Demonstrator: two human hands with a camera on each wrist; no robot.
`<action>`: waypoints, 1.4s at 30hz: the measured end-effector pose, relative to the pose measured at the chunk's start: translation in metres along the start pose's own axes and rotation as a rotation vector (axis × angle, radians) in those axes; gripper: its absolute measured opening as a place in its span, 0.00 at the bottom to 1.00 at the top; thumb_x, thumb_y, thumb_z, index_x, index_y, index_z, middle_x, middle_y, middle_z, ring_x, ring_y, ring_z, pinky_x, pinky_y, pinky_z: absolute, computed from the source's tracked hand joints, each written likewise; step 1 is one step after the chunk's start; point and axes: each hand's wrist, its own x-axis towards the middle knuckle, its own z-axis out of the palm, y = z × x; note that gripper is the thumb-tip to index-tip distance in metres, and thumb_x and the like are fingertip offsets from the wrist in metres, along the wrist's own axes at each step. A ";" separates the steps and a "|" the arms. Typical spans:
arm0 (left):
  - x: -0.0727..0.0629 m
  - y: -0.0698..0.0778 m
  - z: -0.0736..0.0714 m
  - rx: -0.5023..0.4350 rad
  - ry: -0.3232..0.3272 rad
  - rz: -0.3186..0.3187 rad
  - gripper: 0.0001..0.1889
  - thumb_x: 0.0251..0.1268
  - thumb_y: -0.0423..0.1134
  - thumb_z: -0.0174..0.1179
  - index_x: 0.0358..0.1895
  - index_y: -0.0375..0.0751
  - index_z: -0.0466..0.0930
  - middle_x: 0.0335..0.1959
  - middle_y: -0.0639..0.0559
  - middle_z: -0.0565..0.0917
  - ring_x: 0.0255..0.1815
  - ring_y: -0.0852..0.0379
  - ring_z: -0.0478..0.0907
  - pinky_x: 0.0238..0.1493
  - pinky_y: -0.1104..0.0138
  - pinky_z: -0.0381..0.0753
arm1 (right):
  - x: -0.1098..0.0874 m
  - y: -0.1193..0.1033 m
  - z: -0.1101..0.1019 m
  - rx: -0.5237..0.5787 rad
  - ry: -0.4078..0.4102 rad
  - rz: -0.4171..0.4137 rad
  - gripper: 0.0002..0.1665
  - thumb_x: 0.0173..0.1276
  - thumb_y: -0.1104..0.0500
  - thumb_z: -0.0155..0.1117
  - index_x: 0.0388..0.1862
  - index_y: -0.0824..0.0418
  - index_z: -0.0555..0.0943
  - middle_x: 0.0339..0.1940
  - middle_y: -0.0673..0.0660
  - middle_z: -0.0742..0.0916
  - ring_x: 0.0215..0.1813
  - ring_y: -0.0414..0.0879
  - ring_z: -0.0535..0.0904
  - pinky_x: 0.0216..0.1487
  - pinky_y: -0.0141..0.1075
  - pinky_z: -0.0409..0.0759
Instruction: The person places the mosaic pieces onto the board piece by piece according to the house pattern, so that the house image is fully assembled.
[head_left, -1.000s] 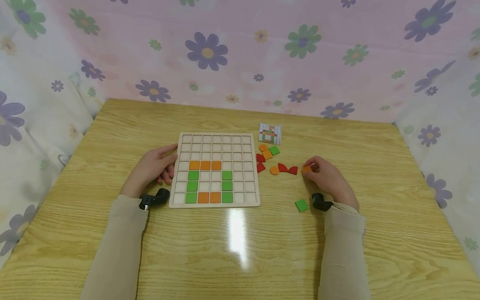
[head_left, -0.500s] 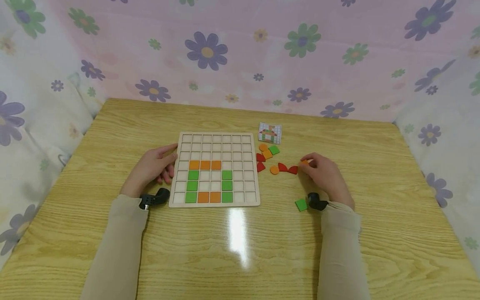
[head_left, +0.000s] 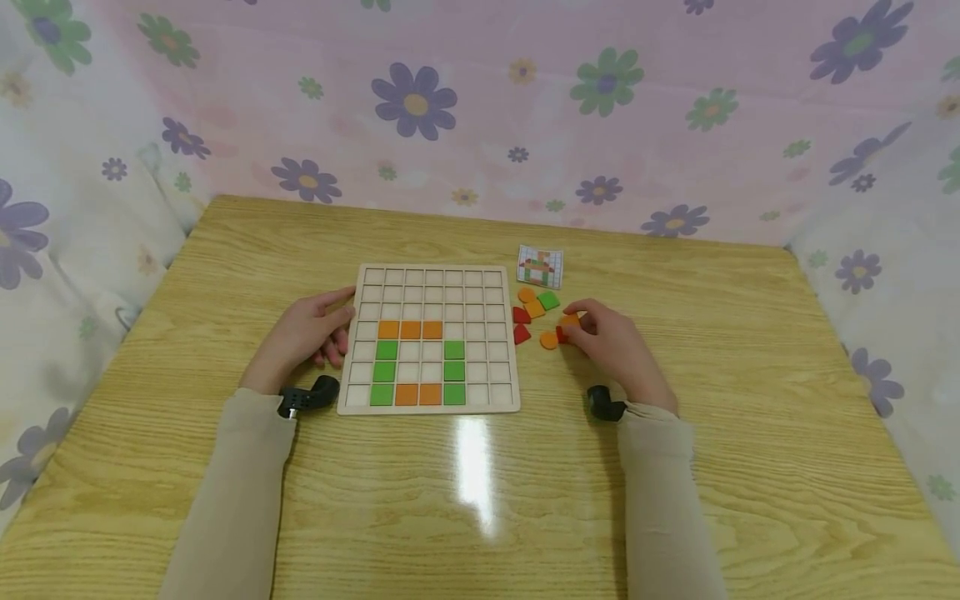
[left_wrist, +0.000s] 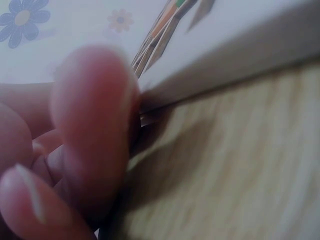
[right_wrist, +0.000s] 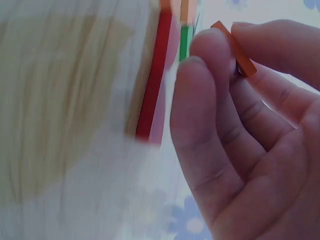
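Observation:
A square wooden grid board (head_left: 480,304) lies left of centre in the head view, with orange and green square tiles in some cells. At its left edge rests my left hand (head_left: 300,337), its fingers touching the side; the left wrist view shows the fingertips (left_wrist: 95,100) close against that edge. My right hand (head_left: 615,342) pinches a thin orange tile (right_wrist: 240,50) between fingers and thumb, over the loose pieces right of the board. Below it, a red piece (right_wrist: 152,80) shows in the right wrist view. An orange round piece (head_left: 549,340) lies just left of the fingers.
A small printed pattern card (head_left: 540,267) lies behind the loose pieces. A green square (head_left: 549,300), an orange square (head_left: 534,309), another orange round (head_left: 527,295) and red quarter-round pieces (head_left: 521,334) lie beside the board's right edge. Flowered cloth (head_left: 480,108) hangs behind the table.
My right hand has moved left with the orange tile, over the red pieces, covering part of them. The green square near my right wrist is now hidden. My left hand and the board have stayed put.

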 end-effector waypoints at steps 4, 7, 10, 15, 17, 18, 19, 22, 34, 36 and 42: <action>0.001 0.001 0.000 -0.015 -0.008 0.012 0.28 0.66 0.54 0.45 0.68 0.58 0.54 0.21 0.40 0.77 0.17 0.45 0.76 0.15 0.61 0.72 | 0.001 -0.010 0.007 0.020 -0.010 -0.033 0.17 0.66 0.53 0.52 0.54 0.53 0.71 0.40 0.54 0.80 0.37 0.48 0.73 0.39 0.39 0.72; 0.001 0.001 0.001 -0.025 -0.008 0.013 0.27 0.66 0.53 0.45 0.68 0.58 0.54 0.21 0.40 0.77 0.16 0.45 0.76 0.15 0.61 0.72 | 0.002 -0.018 0.012 0.017 -0.013 -0.071 0.17 0.65 0.55 0.52 0.54 0.53 0.71 0.36 0.53 0.79 0.33 0.47 0.72 0.34 0.37 0.71; 0.002 0.000 0.000 -0.007 -0.017 0.014 0.28 0.66 0.54 0.45 0.68 0.58 0.53 0.22 0.40 0.77 0.17 0.45 0.76 0.16 0.61 0.73 | 0.003 -0.026 0.017 0.006 -0.013 -0.101 0.18 0.64 0.57 0.52 0.54 0.52 0.72 0.34 0.52 0.79 0.31 0.46 0.71 0.32 0.36 0.70; 0.002 -0.002 -0.001 0.010 -0.016 0.005 0.29 0.66 0.56 0.44 0.69 0.59 0.52 0.22 0.40 0.77 0.17 0.45 0.77 0.16 0.61 0.73 | 0.005 -0.038 0.025 0.023 -0.008 -0.143 0.17 0.64 0.57 0.53 0.53 0.52 0.73 0.33 0.51 0.78 0.32 0.45 0.71 0.32 0.36 0.71; 0.002 -0.002 0.000 0.002 -0.011 0.002 0.28 0.66 0.56 0.44 0.68 0.60 0.53 0.22 0.40 0.77 0.17 0.45 0.77 0.16 0.61 0.73 | 0.005 -0.042 0.028 0.034 -0.008 -0.173 0.17 0.64 0.57 0.54 0.53 0.52 0.73 0.34 0.50 0.79 0.33 0.44 0.72 0.33 0.36 0.71; 0.001 -0.002 0.000 -0.002 -0.012 0.004 0.28 0.66 0.56 0.44 0.68 0.59 0.53 0.22 0.40 0.77 0.17 0.45 0.77 0.16 0.61 0.73 | 0.006 -0.045 0.030 0.037 -0.009 -0.188 0.16 0.64 0.58 0.54 0.52 0.53 0.74 0.34 0.50 0.79 0.33 0.44 0.72 0.34 0.36 0.71; 0.001 -0.002 0.000 -0.004 -0.012 0.003 0.28 0.66 0.56 0.44 0.68 0.60 0.53 0.22 0.40 0.77 0.17 0.45 0.77 0.16 0.61 0.73 | 0.007 -0.047 0.031 0.033 -0.010 -0.201 0.16 0.64 0.58 0.54 0.52 0.53 0.74 0.34 0.50 0.79 0.34 0.43 0.73 0.35 0.35 0.72; 0.001 -0.002 0.001 -0.011 -0.011 0.000 0.28 0.65 0.56 0.45 0.68 0.60 0.53 0.22 0.40 0.77 0.17 0.46 0.77 0.16 0.61 0.73 | 0.009 -0.054 0.035 0.026 -0.022 -0.225 0.16 0.64 0.58 0.56 0.51 0.54 0.75 0.34 0.50 0.80 0.34 0.43 0.74 0.37 0.35 0.73; 0.000 -0.001 -0.001 -0.006 0.002 -0.015 0.28 0.65 0.56 0.45 0.67 0.62 0.54 0.22 0.40 0.77 0.17 0.45 0.76 0.16 0.60 0.72 | 0.022 -0.073 0.046 0.052 -0.141 -0.227 0.16 0.63 0.55 0.58 0.51 0.50 0.75 0.33 0.48 0.80 0.34 0.42 0.74 0.37 0.35 0.73; 0.000 0.000 -0.001 -0.004 -0.005 -0.014 0.28 0.65 0.57 0.45 0.68 0.62 0.53 0.21 0.41 0.77 0.17 0.45 0.76 0.16 0.61 0.72 | 0.023 -0.074 0.047 0.046 -0.153 -0.222 0.15 0.64 0.55 0.58 0.50 0.49 0.76 0.33 0.47 0.80 0.34 0.41 0.74 0.37 0.35 0.73; 0.000 -0.002 -0.001 -0.015 -0.006 -0.002 0.28 0.65 0.56 0.46 0.68 0.62 0.53 0.22 0.40 0.77 0.17 0.45 0.76 0.15 0.61 0.72 | 0.029 -0.084 0.053 0.036 -0.176 -0.218 0.15 0.64 0.54 0.57 0.51 0.48 0.75 0.34 0.46 0.80 0.35 0.41 0.74 0.39 0.34 0.72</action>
